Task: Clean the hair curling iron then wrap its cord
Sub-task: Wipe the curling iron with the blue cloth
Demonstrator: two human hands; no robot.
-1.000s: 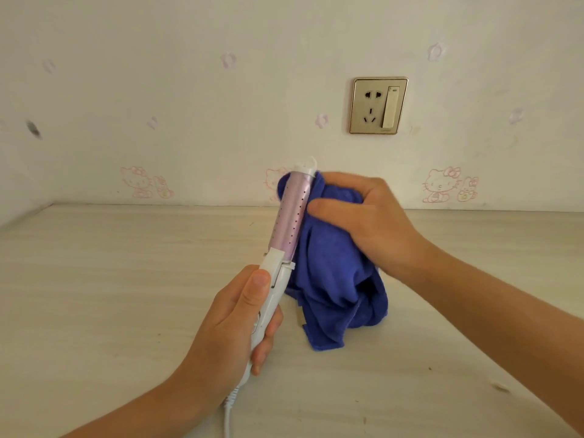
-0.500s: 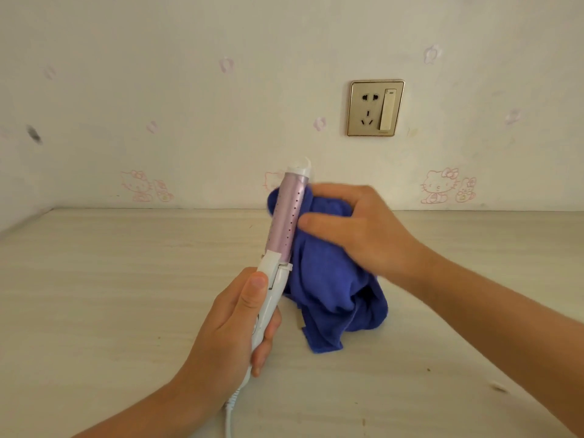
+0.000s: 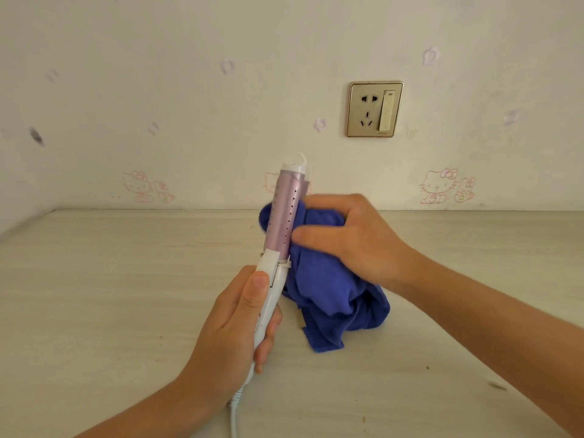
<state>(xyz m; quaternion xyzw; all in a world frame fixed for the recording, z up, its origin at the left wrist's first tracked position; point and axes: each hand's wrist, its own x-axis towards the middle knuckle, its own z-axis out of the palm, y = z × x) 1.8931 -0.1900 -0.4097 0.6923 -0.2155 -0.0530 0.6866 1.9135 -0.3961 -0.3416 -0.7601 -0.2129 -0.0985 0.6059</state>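
Note:
A curling iron (image 3: 284,216) with a pink perforated barrel and white handle stands nearly upright at the centre. My left hand (image 3: 234,324) grips its white handle from the left. Its white cord (image 3: 234,415) drops from the handle base out of the bottom edge. A blue cloth (image 3: 328,289) is pressed around the right and back of the barrel's lower half by my right hand (image 3: 350,241); the cloth's loose end hangs down to the table. The barrel's upper part and white tip are bare.
The light wooden table (image 3: 110,295) runs back to a wall with cartoon cat stickers. A gold wall socket with a switch (image 3: 375,109) sits above and right of the iron. Small dark specks lie on the table at the right.
My right hand has slid the cloth down the barrel from near the tip to the lower half, uncovering the upper barrel. The left hand has kept its hold on the handle.

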